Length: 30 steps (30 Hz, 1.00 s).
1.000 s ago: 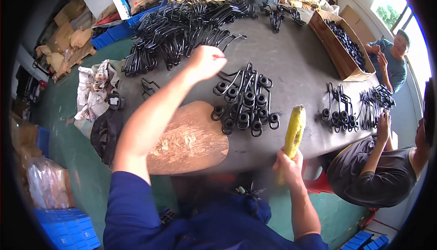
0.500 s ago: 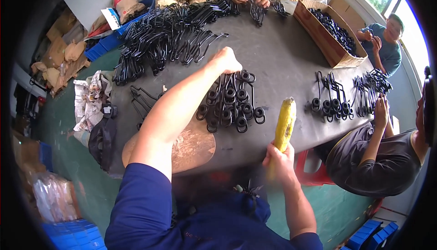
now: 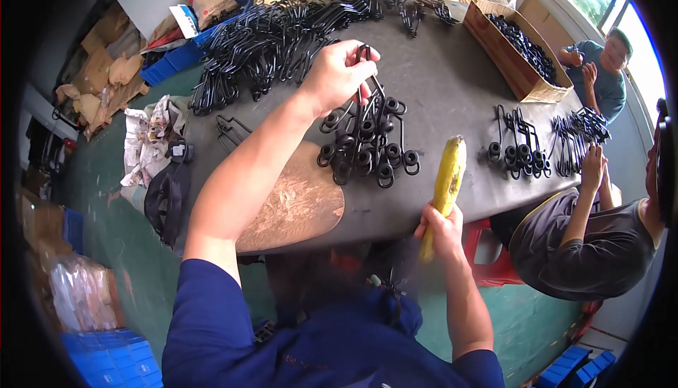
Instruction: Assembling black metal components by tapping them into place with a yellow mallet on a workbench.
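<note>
My left hand reaches over the table and pinches the upper end of a black bent metal rod. Its lower part runs into a cluster of similar black rods with rubber rings, so I cannot tell whether it is free of them. On the near side of the table, my right hand is closed round a long yellow-wrapped bar, held upright with its dark, worn tip pointing up. A round-ended wooden board lies beneath my left forearm.
A large heap of black rods covers the far left. At the far right stands a cardboard box of black rings. Three people work around the table; one in a dark shirt sits close on my right beside more rods.
My left hand has gone from a fist over the cluster to a raised pinch on one rod's end. My right hand keeps hold of the yellow bar. The view has shifted slightly.
</note>
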Each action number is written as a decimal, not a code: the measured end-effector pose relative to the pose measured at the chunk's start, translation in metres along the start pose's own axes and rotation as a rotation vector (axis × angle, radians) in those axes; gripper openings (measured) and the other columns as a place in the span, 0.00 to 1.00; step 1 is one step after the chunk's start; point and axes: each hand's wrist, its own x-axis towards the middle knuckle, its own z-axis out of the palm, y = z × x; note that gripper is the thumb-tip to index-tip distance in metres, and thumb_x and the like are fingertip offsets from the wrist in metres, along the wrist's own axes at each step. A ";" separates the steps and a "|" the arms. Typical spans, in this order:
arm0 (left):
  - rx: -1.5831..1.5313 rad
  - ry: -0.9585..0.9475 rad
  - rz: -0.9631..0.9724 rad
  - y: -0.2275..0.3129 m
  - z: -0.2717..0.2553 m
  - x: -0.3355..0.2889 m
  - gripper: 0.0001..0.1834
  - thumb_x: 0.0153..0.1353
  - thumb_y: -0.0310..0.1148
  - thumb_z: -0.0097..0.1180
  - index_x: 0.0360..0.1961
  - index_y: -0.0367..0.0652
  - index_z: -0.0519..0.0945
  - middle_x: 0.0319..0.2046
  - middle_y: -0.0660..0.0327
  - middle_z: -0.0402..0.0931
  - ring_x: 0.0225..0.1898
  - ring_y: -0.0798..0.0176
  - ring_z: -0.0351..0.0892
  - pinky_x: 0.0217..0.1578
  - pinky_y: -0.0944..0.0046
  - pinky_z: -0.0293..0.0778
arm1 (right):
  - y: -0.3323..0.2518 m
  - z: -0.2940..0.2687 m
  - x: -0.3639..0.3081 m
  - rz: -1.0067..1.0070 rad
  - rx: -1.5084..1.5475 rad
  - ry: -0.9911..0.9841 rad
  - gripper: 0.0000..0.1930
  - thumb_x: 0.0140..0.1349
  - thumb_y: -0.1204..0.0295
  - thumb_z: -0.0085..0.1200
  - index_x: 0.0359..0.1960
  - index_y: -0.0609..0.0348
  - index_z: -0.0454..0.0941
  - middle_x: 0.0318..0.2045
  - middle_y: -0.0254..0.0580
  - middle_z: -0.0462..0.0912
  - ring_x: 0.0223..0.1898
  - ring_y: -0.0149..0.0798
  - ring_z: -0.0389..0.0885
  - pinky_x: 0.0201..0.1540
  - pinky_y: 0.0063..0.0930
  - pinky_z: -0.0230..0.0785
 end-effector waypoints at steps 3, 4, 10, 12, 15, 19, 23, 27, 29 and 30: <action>-0.036 0.039 0.124 0.027 -0.007 -0.042 0.04 0.64 0.22 0.50 0.39 0.33 0.73 0.29 0.61 0.74 0.20 0.68 0.78 0.19 0.70 0.74 | -0.001 0.002 -0.001 -0.003 -0.036 0.012 0.05 0.60 0.72 0.52 0.30 0.60 0.71 0.20 0.37 0.73 0.13 0.33 0.74 0.17 0.25 0.68; -0.017 0.053 0.159 0.032 -0.014 -0.055 0.04 0.65 0.22 0.50 0.39 0.33 0.73 0.30 0.60 0.74 0.21 0.69 0.78 0.19 0.70 0.74 | -0.001 0.002 0.000 -0.013 -0.045 0.020 0.05 0.59 0.72 0.52 0.30 0.60 0.71 0.20 0.37 0.73 0.13 0.33 0.74 0.17 0.25 0.68; 0.085 0.153 0.086 0.018 -0.037 -0.150 0.05 0.67 0.23 0.48 0.43 0.36 0.72 0.31 0.61 0.75 0.24 0.71 0.79 0.22 0.73 0.75 | 0.003 0.006 -0.004 -0.104 -0.117 0.043 0.07 0.60 0.74 0.54 0.35 0.60 0.69 0.20 0.36 0.72 0.13 0.32 0.73 0.17 0.24 0.67; 0.156 0.153 -0.006 -0.004 -0.048 -0.178 0.05 0.69 0.25 0.48 0.43 0.37 0.72 0.33 0.61 0.76 0.25 0.71 0.80 0.25 0.72 0.77 | -0.002 0.018 -0.012 -0.117 -0.169 0.010 0.07 0.60 0.74 0.54 0.36 0.61 0.69 0.20 0.36 0.72 0.13 0.32 0.72 0.17 0.24 0.66; 0.304 0.169 0.057 -0.019 -0.065 -0.194 0.05 0.68 0.26 0.50 0.42 0.36 0.73 0.29 0.63 0.77 0.29 0.73 0.78 0.32 0.72 0.76 | -0.035 0.051 -0.039 -0.086 -0.151 -0.065 0.10 0.59 0.78 0.54 0.40 0.64 0.68 0.21 0.36 0.73 0.14 0.29 0.73 0.18 0.22 0.66; 0.427 0.068 -0.053 -0.007 -0.081 -0.185 0.06 0.67 0.26 0.51 0.38 0.34 0.75 0.27 0.62 0.77 0.29 0.73 0.77 0.31 0.70 0.76 | -0.103 0.115 -0.097 -0.298 -0.119 -0.203 0.15 0.57 0.79 0.55 0.44 0.66 0.67 0.25 0.39 0.75 0.19 0.32 0.76 0.24 0.23 0.69; 0.402 0.023 -0.104 -0.010 -0.096 -0.174 0.07 0.67 0.27 0.49 0.38 0.33 0.75 0.27 0.62 0.77 0.29 0.72 0.78 0.31 0.69 0.76 | -0.109 0.140 -0.119 -0.681 -0.103 -0.296 0.14 0.56 0.76 0.56 0.42 0.64 0.68 0.21 0.39 0.76 0.24 0.34 0.78 0.27 0.27 0.71; 0.477 0.062 -0.009 -0.009 -0.092 -0.173 0.07 0.67 0.27 0.49 0.36 0.33 0.76 0.25 0.61 0.78 0.27 0.71 0.77 0.30 0.68 0.75 | -0.034 0.136 -0.080 -0.368 -0.603 -0.371 0.07 0.62 0.71 0.53 0.34 0.60 0.71 0.19 0.30 0.73 0.18 0.29 0.73 0.20 0.26 0.66; 0.593 0.062 0.031 -0.016 -0.091 -0.170 0.08 0.66 0.29 0.51 0.35 0.34 0.76 0.22 0.62 0.78 0.25 0.71 0.77 0.28 0.68 0.74 | 0.000 0.131 -0.058 0.185 -0.700 -0.374 0.11 0.60 0.71 0.54 0.39 0.66 0.70 0.19 0.36 0.73 0.16 0.30 0.74 0.18 0.28 0.67; 0.572 0.086 0.053 -0.026 -0.096 -0.172 0.08 0.66 0.30 0.51 0.35 0.35 0.76 0.22 0.62 0.78 0.24 0.71 0.77 0.28 0.68 0.73 | -0.011 0.132 -0.060 0.283 -0.645 -0.422 0.13 0.60 0.70 0.55 0.39 0.66 0.69 0.19 0.35 0.73 0.13 0.29 0.72 0.16 0.27 0.65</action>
